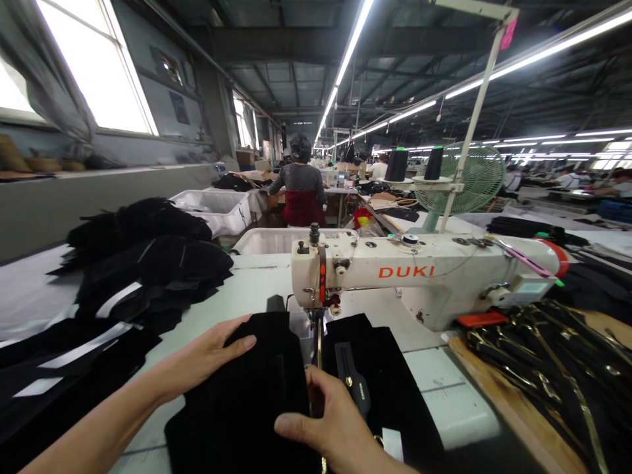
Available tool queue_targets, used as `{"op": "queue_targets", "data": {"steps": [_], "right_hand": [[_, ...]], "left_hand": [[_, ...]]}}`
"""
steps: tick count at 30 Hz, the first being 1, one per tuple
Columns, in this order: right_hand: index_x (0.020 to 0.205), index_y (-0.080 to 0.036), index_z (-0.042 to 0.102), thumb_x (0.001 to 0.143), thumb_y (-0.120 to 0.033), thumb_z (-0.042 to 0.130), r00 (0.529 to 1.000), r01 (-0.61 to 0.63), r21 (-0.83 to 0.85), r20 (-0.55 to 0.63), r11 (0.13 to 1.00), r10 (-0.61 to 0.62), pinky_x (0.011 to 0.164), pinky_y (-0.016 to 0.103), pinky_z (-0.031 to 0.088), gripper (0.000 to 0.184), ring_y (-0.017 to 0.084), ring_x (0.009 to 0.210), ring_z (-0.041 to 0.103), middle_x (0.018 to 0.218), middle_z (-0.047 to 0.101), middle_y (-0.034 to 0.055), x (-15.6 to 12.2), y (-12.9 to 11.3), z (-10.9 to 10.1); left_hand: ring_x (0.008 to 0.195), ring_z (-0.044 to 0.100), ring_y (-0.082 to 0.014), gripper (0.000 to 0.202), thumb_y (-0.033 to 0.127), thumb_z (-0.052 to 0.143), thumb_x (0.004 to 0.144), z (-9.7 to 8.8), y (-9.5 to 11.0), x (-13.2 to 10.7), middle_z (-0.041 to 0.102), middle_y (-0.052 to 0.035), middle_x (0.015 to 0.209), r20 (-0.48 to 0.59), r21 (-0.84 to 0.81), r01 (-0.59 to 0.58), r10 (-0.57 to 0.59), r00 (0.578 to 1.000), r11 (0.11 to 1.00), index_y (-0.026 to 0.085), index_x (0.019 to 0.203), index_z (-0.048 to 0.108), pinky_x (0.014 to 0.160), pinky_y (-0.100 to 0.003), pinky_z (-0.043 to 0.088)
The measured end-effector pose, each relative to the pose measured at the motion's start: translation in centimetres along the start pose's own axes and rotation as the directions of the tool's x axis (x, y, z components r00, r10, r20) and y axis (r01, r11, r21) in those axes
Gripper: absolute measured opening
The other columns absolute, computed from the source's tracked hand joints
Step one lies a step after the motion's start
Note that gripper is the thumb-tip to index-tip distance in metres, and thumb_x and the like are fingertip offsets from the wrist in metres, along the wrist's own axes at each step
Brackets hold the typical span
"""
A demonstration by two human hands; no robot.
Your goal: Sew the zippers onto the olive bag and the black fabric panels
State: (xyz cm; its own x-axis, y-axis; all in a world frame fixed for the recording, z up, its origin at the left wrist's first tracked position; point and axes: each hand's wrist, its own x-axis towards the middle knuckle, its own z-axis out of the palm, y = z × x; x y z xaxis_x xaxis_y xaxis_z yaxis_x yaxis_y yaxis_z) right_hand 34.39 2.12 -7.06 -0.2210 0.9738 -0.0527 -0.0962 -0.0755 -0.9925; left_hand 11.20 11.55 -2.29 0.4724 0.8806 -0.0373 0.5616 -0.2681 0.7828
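Note:
A black fabric panel with notched corners lies on the sewing machine table, left of the needle. My left hand grips its upper left edge, thumb on top and the other fingers mostly hidden. My right hand is closed at the panel's right edge, thumb over the fabric and fingers curled beside a gold-toothed zipper. The zipper runs up under the presser foot of the white sewing machine. Right of it lies a second black panel with a dark trim piece and a white tag.
Stacked black fabric pieces cover the table's left side. Many black zippers with gold teeth lie on a brown board at right. Behind the machine are a white bin, thread cones, a green fan and a seated person.

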Motion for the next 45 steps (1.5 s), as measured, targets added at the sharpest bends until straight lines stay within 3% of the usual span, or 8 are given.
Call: {"op": "queue_targets", "data": {"steps": [6,10,16,19,23,27,35,45], "right_hand": [[0.081,-0.022,0.051,0.078,-0.023,0.071,0.994,-0.097,-0.293,-0.083,0.951,0.076,0.054,0.021,0.037,0.02,0.011,0.052,0.052,0.057,0.053,-0.0086,0.3,1.8,0.1],[0.091,-0.022,0.054,0.082,-0.02,0.067,0.992,-0.108,-0.439,-0.113,0.892,0.065,0.059,0.022,0.041,0.016,0.013,0.06,0.059,0.065,0.059,-0.0069,1.0,1.4,-0.7],[0.094,-0.02,0.055,0.093,-0.022,0.055,0.992,-0.121,-0.593,-0.036,0.796,0.124,0.062,0.023,0.047,0.003,0.015,0.061,0.066,0.066,0.064,-0.0042,1.4,-0.5,-3.3],[0.089,-0.019,0.06,0.1,-0.027,0.046,0.999,0.007,-0.819,-0.016,0.574,-0.035,0.067,0.029,0.051,0.019,0.017,0.066,0.067,0.075,0.066,0.0013,1.2,-1.2,-5.3],[0.119,-0.024,0.063,0.093,-0.022,0.059,0.919,0.337,-0.908,0.26,0.249,-0.298,0.103,0.042,0.047,0.026,0.025,0.119,0.057,0.127,0.062,0.0062,1.6,-0.3,-7.4],[0.137,-0.024,0.054,0.096,-0.027,0.056,0.889,0.407,-0.892,0.337,0.196,-0.309,0.118,0.047,0.034,0.041,0.022,0.133,0.049,0.141,0.056,0.0048,2.0,1.5,-8.1],[0.133,-0.02,0.059,0.098,-0.031,0.053,0.842,0.445,-0.888,0.373,0.111,-0.389,0.116,0.042,0.039,0.037,0.021,0.13,0.053,0.138,0.06,0.0052,2.2,2.1,-7.8],[0.118,-0.015,0.064,0.085,-0.028,0.059,0.749,0.458,-0.884,0.438,-0.088,-0.497,0.082,0.039,0.059,0.035,0.026,0.098,0.067,0.128,0.067,0.0108,3.0,3.6,-7.4]], "left_hand": [[0.11,0.065,-0.0349,0.041,0.053,0.056,0.087,1.5,-0.7,1.5,0.072,-0.0086,0.112,-0.12,0.274,-0.035,0.07,0.99,0.961,0.021,0.11,0.069,0.101,-0.047,0.049],[0.133,0.05,-0.0304,0.041,0.035,0.046,0.095,6.1,-1.2,0.4,0.05,-0.0088,0.147,-0.246,0.413,-0.149,0.268,0.932,0.898,0.022,0.133,0.054,0.114,-0.047,0.038],[0.137,0.042,-0.0281,0.064,0.028,0.047,0.102,11.0,-3.5,-0.9,0.043,-0.0035,0.153,0.011,0.573,-0.421,0.507,0.862,0.703,0.033,0.157,0.015,0.104,-0.043,0.048],[0.138,0.038,-0.031,0.064,0.034,0.045,0.104,11.2,-3.7,-0.4,0.037,-0.0044,0.155,-0.006,0.599,-0.375,0.472,0.882,0.708,0.033,0.158,0.011,0.101,-0.045,0.05],[0.139,0.036,-0.0284,0.065,0.032,0.047,0.104,10.9,-2.9,0.3,0.033,-0.005,0.157,0.011,0.583,-0.408,0.495,0.869,0.703,0.033,0.157,0.01,0.107,-0.045,0.044],[0.139,0.036,-0.0282,0.063,0.03,0.046,0.103,10.8,-2.7,0.4,0.033,-0.0045,0.157,0.017,0.577,-0.424,0.508,0.861,0.698,0.035,0.157,0.013,0.107,-0.046,0.042],[0.14,0.038,-0.025,0.058,0.026,0.042,0.104,10.0,-2.4,1.4,0.037,-0.0029,0.155,0.134,0.57,-0.45,0.463,0.876,0.687,0.034,0.156,0.016,0.111,-0.053,0.032],[0.137,0.044,-0.0294,0.078,0.028,0.064,0.091,10.4,-2.0,0.7,0.04,-0.0037,0.153,0.133,0.591,-0.512,0.55,0.824,0.624,0.03,0.156,0.022,0.112,-0.049,0.038]]}}
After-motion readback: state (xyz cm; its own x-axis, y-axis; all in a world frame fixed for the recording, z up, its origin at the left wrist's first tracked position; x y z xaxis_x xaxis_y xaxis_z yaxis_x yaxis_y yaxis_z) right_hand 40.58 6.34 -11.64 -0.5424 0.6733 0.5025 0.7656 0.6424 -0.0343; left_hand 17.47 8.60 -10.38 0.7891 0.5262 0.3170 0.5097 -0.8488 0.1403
